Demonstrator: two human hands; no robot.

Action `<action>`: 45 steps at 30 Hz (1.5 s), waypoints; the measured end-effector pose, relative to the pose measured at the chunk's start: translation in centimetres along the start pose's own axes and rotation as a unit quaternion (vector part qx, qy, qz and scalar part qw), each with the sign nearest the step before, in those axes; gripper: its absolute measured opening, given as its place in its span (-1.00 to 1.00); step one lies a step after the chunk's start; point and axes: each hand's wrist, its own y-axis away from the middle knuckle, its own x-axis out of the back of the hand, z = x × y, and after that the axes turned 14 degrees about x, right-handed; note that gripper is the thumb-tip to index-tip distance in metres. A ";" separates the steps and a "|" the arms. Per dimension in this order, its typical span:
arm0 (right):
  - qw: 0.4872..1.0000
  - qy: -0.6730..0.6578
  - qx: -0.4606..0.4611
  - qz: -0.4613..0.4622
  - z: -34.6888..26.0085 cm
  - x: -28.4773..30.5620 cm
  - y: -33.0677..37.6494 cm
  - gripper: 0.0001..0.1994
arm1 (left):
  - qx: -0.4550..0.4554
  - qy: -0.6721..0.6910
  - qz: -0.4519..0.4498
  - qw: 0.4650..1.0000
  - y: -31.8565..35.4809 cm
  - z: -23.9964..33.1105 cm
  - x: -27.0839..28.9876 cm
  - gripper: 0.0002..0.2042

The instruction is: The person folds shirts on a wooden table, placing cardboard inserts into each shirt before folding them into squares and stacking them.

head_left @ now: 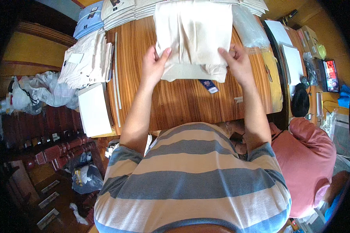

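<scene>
A cream folded garment [196, 37] is stretched between my two hands above the wooden table. Its lower part hangs as a loose band of fabric, bunched a little at the right. My left hand [155, 64] pinches its left edge, thumb on top and fingers underneath. At the right edge my right hand [238, 65] grips it the same way. From under the near edge pokes a dark blue tag [209, 86]. Whatever lies beneath the raised cloth is hidden.
Folded cream garments [87, 58] and a blue stack [90, 19] stand at the far left. Clear plastic bags [249, 29] lie at the far right. Scissors [268, 73] rest by the table's [175, 105] right edge. A person in a pink top [303, 167] is close on my right.
</scene>
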 end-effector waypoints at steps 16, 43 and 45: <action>0.968 0.155 -0.111 -0.164 13.9 0.3 16.9 -0.59 | 0.089 -0.311 -0.047 0.945 12.9 -15.2 2.5 -0.63; 0.851 0.371 0.277 -0.248 14.0 4.1 18.0 -0.78 | -0.255 -0.485 -0.122 0.827 14.8 -13.6 5.6 -0.86; 0.842 0.373 0.288 -0.262 14.4 4.5 17.9 -0.78 | -0.272 -0.489 -0.140 0.817 14.4 -14.3 5.9 -0.85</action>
